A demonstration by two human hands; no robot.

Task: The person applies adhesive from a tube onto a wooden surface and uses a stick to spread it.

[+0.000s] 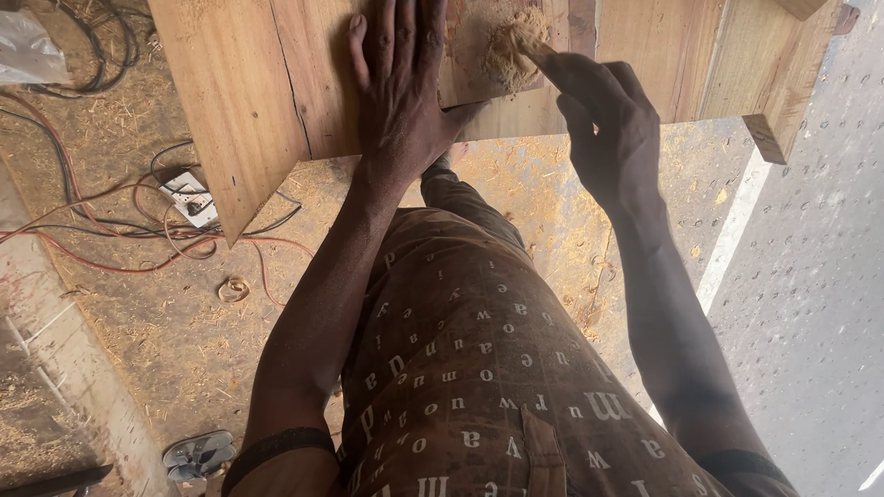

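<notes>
L hand point(402, 88) lies flat & open, fingers spread, pressing on the wooden board point(250, 79). R hand point(604, 125) is closed w/ fingertips pushed into a clump of sawdust point(509, 50) on the board's top, just beside the L thumb; could be paste mixed in, hard to tell. Below: power strip point(190, 197) & tangled wires point(99, 231) on a shavings-strewn floor.

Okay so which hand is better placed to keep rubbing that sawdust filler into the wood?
Right, probably. The right hand already touches the sawdust clump with its fingertips, while the left hand lies flat on the wooden panel, bracing it.
</notes>
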